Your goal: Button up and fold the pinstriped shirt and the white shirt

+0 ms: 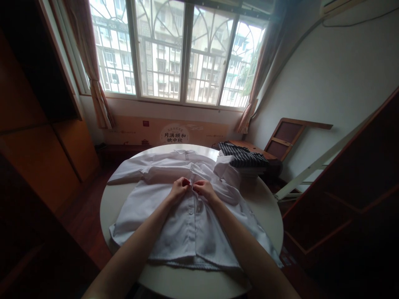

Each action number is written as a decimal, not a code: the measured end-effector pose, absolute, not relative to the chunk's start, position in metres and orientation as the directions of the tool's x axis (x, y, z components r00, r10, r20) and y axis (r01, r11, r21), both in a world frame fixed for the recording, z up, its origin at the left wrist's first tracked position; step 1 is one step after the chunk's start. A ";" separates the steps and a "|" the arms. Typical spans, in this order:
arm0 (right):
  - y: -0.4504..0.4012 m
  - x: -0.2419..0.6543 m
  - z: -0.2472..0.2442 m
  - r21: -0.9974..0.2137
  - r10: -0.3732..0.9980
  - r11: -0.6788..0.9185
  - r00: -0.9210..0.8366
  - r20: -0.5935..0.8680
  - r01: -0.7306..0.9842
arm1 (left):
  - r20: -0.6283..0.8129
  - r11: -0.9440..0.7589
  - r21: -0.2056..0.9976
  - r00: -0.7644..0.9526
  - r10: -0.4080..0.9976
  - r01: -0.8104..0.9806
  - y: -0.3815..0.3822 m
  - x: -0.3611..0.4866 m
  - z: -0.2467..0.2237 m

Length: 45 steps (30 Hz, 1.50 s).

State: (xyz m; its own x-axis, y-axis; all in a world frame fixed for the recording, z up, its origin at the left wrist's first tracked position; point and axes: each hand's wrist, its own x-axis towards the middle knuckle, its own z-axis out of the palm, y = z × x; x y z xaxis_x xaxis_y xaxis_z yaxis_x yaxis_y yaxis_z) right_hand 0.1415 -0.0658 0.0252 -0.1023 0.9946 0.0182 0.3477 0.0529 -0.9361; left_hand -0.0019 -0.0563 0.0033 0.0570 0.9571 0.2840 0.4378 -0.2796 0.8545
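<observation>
A white button-up shirt (168, 216) lies spread face up over a round white table (264, 216), its hem toward me and its collar at the far side. At the middle of the front placket, my left hand (180, 189) pinches one edge of the fabric. Close beside it, my right hand (204, 190) pinches the other edge, with a small gap between the two sets of fingertips. Below the hands the placket runs down to the hem, with small buttons showing on it. Whether a button sits between my fingers is too small to tell.
Folded black-and-white striped cloth (243, 155) lies on a pale stack at the table's far right. A wooden chair (282, 139) stands behind it. Wooden cabinets (40, 166) rise on the left, a dark red panel (349, 199) on the right. A barred window (181, 54) is ahead.
</observation>
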 end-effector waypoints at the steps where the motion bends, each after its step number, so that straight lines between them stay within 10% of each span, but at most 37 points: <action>1: -0.066 0.141 0.025 -0.942 0.994 0.064 -0.104 0.032 0.328 | 0.280 -0.280 0.863 0.063 0.958 0.421 -0.056 -0.003 0.003; 20: -0.059 0.132 0.010 -0.666 0.965 0.209 -0.042 0.257 0.716 | 0.232 -0.174 0.812 -0.035 0.972 0.557 -0.059 0.018 0.010; 45: -0.067 0.140 0.014 -0.824 0.962 0.252 -0.038 0.271 0.507 | 0.172 -0.182 0.980 0.118 0.978 0.081 -0.057 0.003 0.005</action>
State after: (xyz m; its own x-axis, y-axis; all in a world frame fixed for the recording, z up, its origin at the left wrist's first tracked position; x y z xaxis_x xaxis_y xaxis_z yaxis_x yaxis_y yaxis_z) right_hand 0.1395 -0.0673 0.0141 -0.0382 0.9619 0.2708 0.5071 0.2521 -0.8242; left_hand 0.0029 -0.0568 0.0049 0.1176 0.9781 0.1719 0.0815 -0.1820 0.9799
